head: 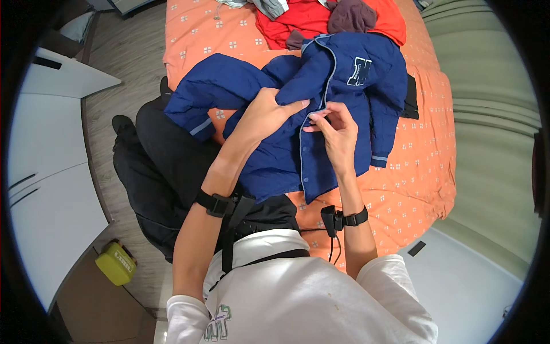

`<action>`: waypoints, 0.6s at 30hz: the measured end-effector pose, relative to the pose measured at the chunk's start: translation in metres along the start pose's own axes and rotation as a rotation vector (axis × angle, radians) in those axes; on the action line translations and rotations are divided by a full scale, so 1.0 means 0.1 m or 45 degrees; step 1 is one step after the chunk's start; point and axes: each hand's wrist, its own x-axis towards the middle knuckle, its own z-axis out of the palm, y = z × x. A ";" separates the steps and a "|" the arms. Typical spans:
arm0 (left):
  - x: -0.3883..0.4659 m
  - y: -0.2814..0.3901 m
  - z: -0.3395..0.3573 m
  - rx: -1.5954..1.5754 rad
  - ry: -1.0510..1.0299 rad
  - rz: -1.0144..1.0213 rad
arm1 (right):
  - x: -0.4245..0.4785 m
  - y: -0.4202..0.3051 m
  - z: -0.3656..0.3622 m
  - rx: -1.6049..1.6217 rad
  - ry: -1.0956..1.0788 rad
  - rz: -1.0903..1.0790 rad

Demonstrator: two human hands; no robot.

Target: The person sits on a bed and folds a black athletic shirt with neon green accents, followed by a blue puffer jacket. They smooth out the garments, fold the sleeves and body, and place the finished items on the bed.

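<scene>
A navy padded jacket (275,159) with pale piping along its front edges lies across my lap and the bed. A letter patch (360,72) sits on its chest, and snap buttons (305,149) run down the lower front. My left hand (275,107) grips the jacket's upper front panel, thumb stretched along the cloth toward the piped edge. Close to its right, my right hand (337,129) pinches the other piped edge between thumb and fingertips. One sleeve (193,101) drapes over my knee to the left; the other (383,129) lies on the bed at the right.
An orange patterned bedsheet (408,185) spreads beneath the jacket. Red garments (292,21) and a dark purple cloth (352,17) are heaped beyond it. A black item (411,99) is partly under the jacket. Green curtains (490,107) hang at right; white cabinets (47,137) stand left.
</scene>
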 end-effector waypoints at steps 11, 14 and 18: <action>-0.12 0.06 0.04 -0.172 -0.016 -0.065 | -0.02 0.05 -0.04 -0.019 -0.094 -0.021; -0.06 -0.03 0.02 -0.086 -0.029 -0.012 | -0.03 0.09 -0.04 -0.074 -0.082 -0.027; -0.02 0.09 0.10 0.131 0.098 0.171 | -0.06 0.27 0.05 -0.274 0.095 -0.045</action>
